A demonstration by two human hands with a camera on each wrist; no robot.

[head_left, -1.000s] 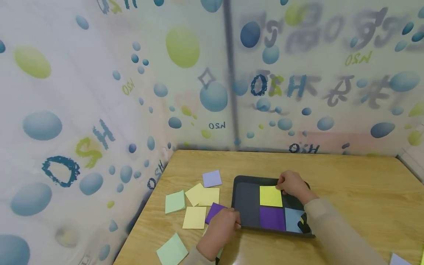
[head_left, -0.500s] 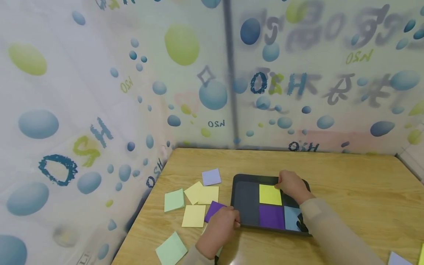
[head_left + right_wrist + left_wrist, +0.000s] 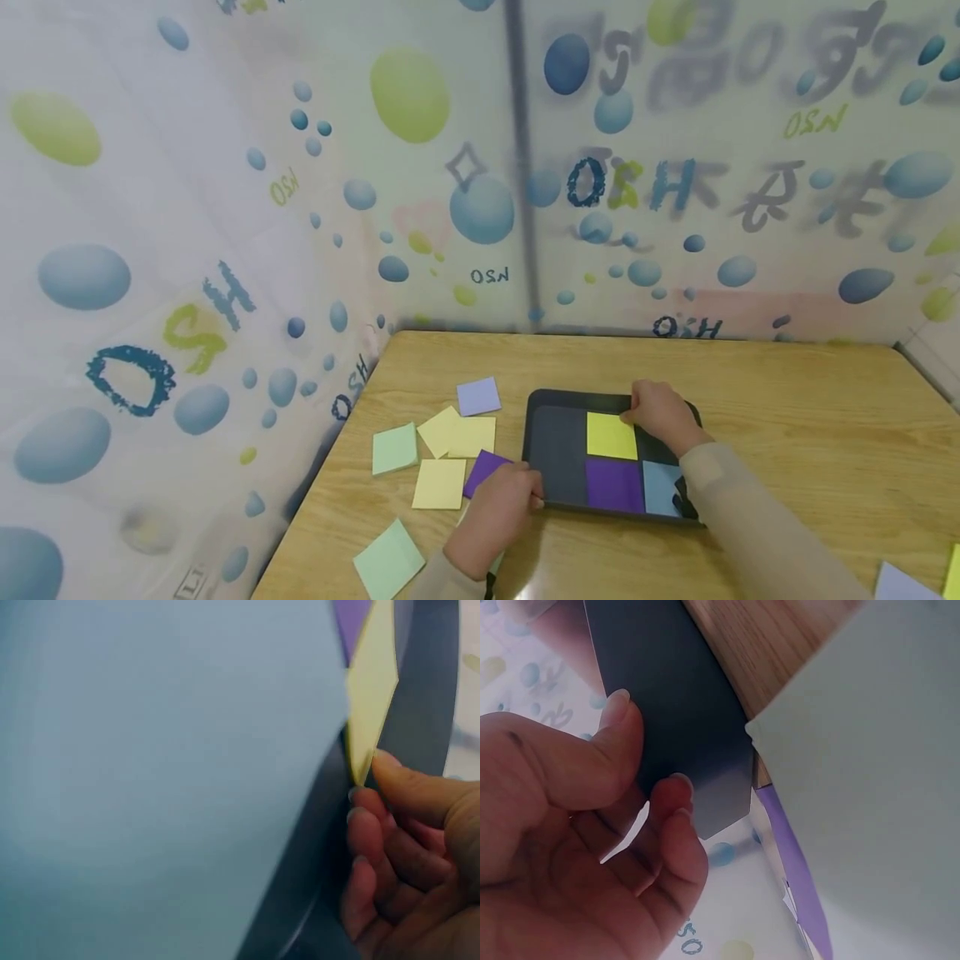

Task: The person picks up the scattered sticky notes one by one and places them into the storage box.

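Observation:
In the head view my right hand [image 3: 663,414] is over the far right part of a black tray [image 3: 555,450], pinching the right corner of a bright yellow sticky note [image 3: 611,435]. The right wrist view shows thumb and fingertips at the corner of that yellow note [image 3: 371,697]. Below it in the tray lie a purple sticky note [image 3: 615,486] and a light blue one [image 3: 660,489], partly hidden by the right wrist. My left hand [image 3: 501,506] grips the tray's near left corner; in the left wrist view its thumb and fingertips meet the dark tray wall [image 3: 682,697].
Left of the tray lie several notes: lilac [image 3: 478,397], pale yellow [image 3: 438,483], pale green [image 3: 394,448], another green [image 3: 388,560] and a purple one [image 3: 486,471] partly behind the left hand. A lilac note [image 3: 903,583] lies at the near right. Patterned sheets surround the wooden table [image 3: 787,417].
Both hands keep their hold on the tray and the yellow note with hardly any movement. The head view has tilted slightly, so the table sits a little higher in it.

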